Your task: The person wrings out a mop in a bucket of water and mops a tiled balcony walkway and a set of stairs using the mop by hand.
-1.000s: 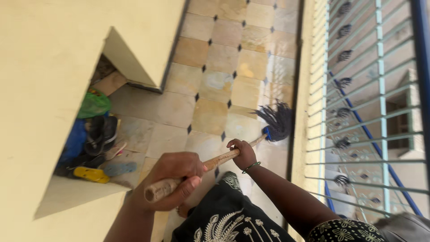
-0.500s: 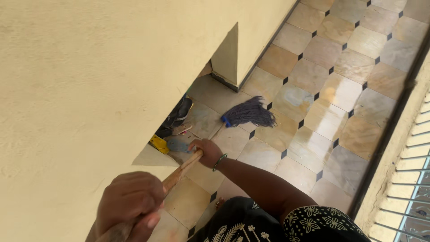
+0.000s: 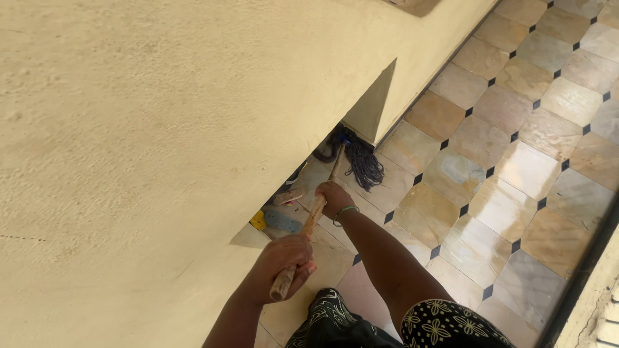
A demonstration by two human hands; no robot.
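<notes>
Both hands (image 3: pixel 287 261) on mop (image 3: pixel 358 161), beside wall (image 3: pixel 161 129)

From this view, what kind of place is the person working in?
Probably a tiled corridor or veranda of a home. The floor is glossy beige tile with small dark diamonds, a cream plastered wall runs beside it with a low recess holding footwear, and both hands work a wooden-handled mop.

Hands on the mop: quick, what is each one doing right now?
Left hand: closed around the top end of the wooden mop handle.
Right hand: closed around the same handle, lower down.
</notes>
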